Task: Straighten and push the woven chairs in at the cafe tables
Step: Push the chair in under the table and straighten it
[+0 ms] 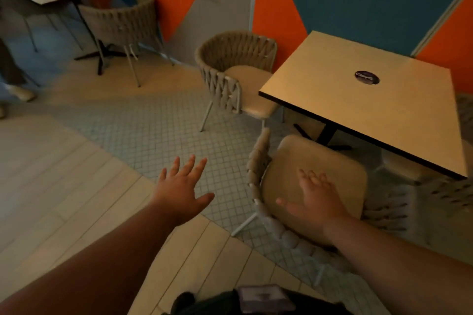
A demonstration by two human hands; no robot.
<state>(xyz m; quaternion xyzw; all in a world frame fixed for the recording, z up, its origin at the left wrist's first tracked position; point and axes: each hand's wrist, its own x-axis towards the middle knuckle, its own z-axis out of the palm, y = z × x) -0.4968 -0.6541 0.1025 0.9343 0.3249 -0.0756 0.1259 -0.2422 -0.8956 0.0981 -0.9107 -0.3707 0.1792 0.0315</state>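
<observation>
A woven chair [302, 156] stands at lower right of the frame, its seat partly under the counter [358, 110]. The right hand [316, 199] is over the seat, and the left hand [183, 186] is at lower centre over the floor [153, 123]. The fingers of both are spread and hold nothing.

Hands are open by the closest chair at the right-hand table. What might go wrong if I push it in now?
The near chair sits skewed to the table; a one-sided shove from the right hand may swing its woven arm into the table edge. Its legs may snag on the table base or the small floor tiles.
</observation>
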